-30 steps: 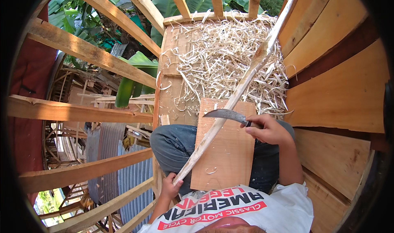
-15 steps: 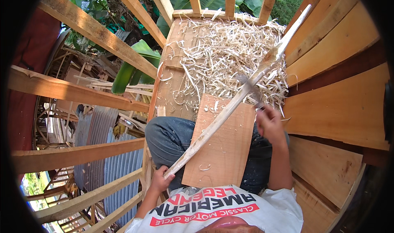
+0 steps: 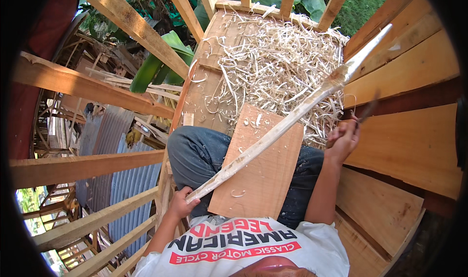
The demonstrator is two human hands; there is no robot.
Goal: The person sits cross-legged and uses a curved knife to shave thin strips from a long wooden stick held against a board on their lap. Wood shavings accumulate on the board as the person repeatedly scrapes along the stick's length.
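Note:
A long, pale, peeled wooden pole slants from my lap up to the far right, with a brownish knot near its upper part. My left hand is closed around its near end beside my left thigh. To the right of the pole, my right hand grips a knife, its dark blade blurred by motion and apart from the wood. A flat reddish wooden board lies across my lap beneath the pole, with a few shavings on it.
A thick heap of curled wood shavings covers much of the plank floor ahead. Wooden slats form a railing on the left and front. A plank wall stands close on the right. Corrugated sheets lie beyond the railing.
My right hand has swung the knife away from the pole, out to the right. The pole's far end has shifted right and slightly down; my left hand still holds its near end.

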